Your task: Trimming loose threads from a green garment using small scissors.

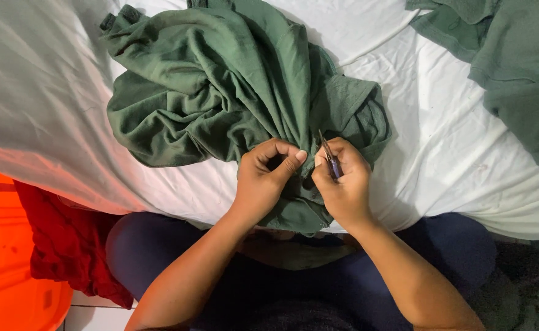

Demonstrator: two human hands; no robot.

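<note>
Crumpled green garment [220, 86], small snips [329, 156]

Home bedroom: white bedsheet [441, 153], tiled floor [91, 315], orange plastic tub [6, 263].

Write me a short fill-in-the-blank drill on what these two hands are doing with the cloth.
1. The left hand pinches a fold of the ____ garment.
2. The right hand holds a thin ____ tool against the fabric.
3. The garment lies on a ____ sheet.

Missing words: green; metal; white
</note>
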